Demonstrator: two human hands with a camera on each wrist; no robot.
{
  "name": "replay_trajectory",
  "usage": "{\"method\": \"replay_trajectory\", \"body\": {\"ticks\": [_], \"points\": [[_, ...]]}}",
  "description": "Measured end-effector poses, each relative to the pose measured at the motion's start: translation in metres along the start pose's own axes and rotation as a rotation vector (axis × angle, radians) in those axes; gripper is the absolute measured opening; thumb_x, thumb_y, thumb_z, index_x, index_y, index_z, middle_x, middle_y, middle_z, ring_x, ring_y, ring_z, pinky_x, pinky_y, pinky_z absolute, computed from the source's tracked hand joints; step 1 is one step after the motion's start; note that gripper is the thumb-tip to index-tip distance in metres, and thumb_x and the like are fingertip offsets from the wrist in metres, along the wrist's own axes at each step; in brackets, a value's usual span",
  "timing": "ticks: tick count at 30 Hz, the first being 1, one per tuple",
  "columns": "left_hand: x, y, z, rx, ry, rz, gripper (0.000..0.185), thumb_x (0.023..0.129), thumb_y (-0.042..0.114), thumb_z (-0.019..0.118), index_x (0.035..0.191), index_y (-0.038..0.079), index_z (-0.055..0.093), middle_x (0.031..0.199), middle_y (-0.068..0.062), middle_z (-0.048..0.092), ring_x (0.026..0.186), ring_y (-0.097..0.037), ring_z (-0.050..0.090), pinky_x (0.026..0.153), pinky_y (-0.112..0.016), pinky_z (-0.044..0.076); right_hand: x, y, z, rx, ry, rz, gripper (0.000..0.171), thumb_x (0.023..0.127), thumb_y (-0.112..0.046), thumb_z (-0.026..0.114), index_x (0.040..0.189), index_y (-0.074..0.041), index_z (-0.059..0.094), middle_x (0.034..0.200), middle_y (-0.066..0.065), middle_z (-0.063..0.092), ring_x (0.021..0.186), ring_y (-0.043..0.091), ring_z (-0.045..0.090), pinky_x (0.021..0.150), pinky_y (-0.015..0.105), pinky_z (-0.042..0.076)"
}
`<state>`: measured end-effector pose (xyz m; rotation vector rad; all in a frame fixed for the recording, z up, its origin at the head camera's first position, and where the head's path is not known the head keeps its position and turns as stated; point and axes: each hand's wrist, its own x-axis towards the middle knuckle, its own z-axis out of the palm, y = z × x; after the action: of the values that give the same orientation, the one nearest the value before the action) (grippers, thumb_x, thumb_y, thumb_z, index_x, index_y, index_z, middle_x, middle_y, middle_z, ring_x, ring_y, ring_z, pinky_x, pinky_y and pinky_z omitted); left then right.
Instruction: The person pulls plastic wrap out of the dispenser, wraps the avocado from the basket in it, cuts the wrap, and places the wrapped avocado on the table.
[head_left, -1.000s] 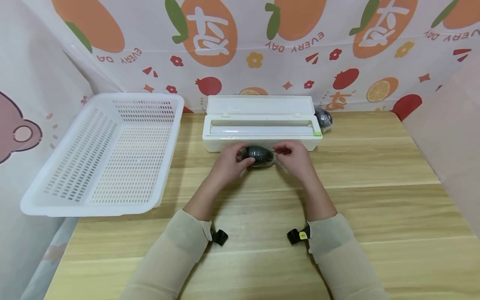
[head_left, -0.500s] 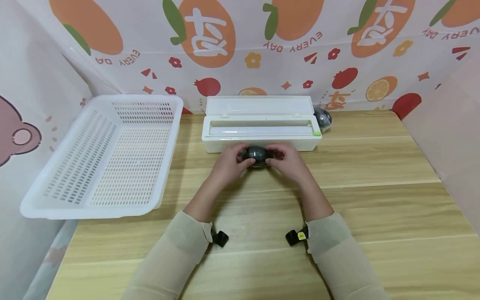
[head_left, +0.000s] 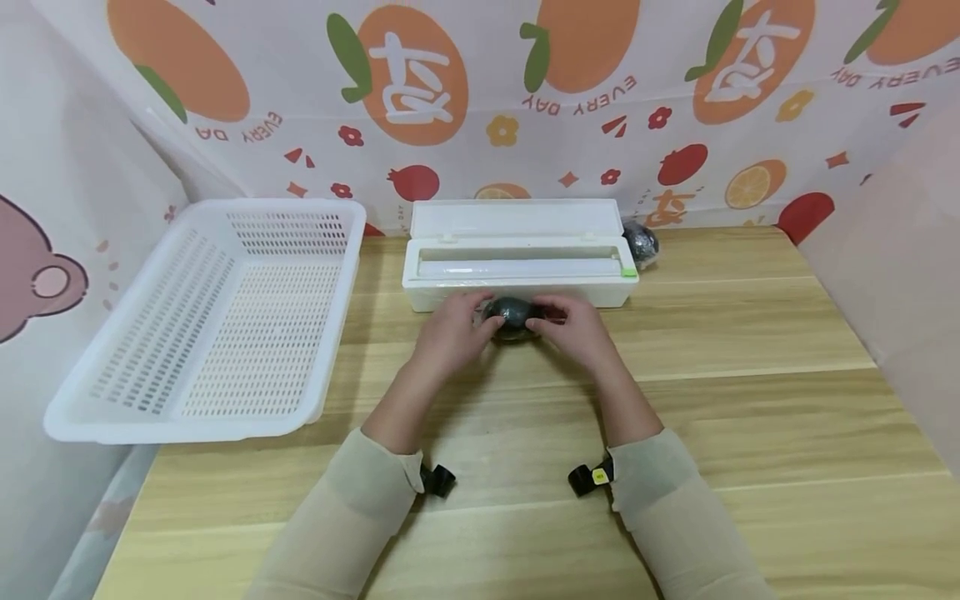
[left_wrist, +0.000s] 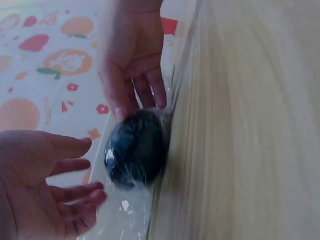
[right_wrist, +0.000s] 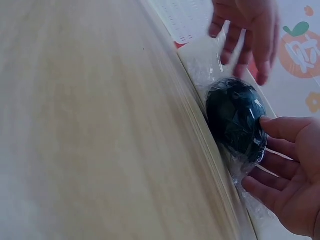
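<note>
White plastic makes up both containers: a slotted basket (head_left: 217, 317) at the left with nothing showing inside, and a long dispenser box (head_left: 517, 258) with its lid raised, a roll of clear film lying along its trough. Just in front of that box, on the wooden surface (head_left: 750, 400), sits a dark avocado (head_left: 512, 315) wrapped in clear film (left_wrist: 125, 210). The left hand (head_left: 450, 329) and right hand (head_left: 577, 325) flank it, fingers (right_wrist: 277, 127) straight and spread; the right hand's fingertips touch the wrapped fruit, while the left hand's fingers hover close beside it. A second dark wrapped fruit (head_left: 640, 242) rests behind the box's right end.
</note>
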<state>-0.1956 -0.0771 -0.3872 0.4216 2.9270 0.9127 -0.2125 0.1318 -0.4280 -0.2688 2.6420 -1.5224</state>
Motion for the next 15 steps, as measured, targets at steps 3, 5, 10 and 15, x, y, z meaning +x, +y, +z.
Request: {"method": "replay_trajectory", "body": {"ticks": [3,5,10,15], "points": [[0.003,0.008,0.003,0.135,0.035,0.133,0.039,0.093,0.028,0.069,0.129,0.011,0.065,0.126,-0.012,0.062,0.117,-0.031,0.057,0.100,-0.045,0.047,-0.002,-0.001,0.000,0.005,0.010,0.006,0.038,0.089,-0.023,0.074,0.124,-0.010,0.068,0.126,0.011,0.066,0.113,0.028,0.065,0.095,0.040,0.054],[0.006,0.012,0.007,0.219,0.050,0.216,0.036,0.092,0.026,0.071,0.124,0.010,0.068,0.122,-0.011,0.065,0.111,-0.032,0.059,0.098,-0.043,0.048,-0.004,-0.001,0.000,0.002,0.012,0.008,0.038,0.089,-0.022,0.074,0.124,-0.009,0.068,0.126,0.012,0.066,0.113,0.029,0.065,0.094,0.040,0.054],[0.010,0.013,0.015,0.285,0.054,0.259,0.033,0.089,0.022,0.074,0.119,0.009,0.071,0.119,-0.010,0.067,0.109,-0.032,0.061,0.095,-0.042,0.049,-0.010,-0.001,-0.002,-0.049,0.051,-0.027,0.036,0.089,-0.022,0.074,0.122,-0.008,0.069,0.122,0.012,0.068,0.109,0.028,0.067,0.090,0.038,0.056],[0.011,0.010,0.015,0.263,0.077,0.244,0.033,0.089,0.021,0.074,0.119,0.009,0.070,0.121,-0.011,0.066,0.112,-0.033,0.060,0.097,-0.045,0.049,-0.016,-0.006,-0.020,-0.118,0.263,-0.133,0.037,0.087,-0.024,0.076,0.119,-0.008,0.069,0.117,0.012,0.069,0.105,0.030,0.066,0.088,0.041,0.056]]}}
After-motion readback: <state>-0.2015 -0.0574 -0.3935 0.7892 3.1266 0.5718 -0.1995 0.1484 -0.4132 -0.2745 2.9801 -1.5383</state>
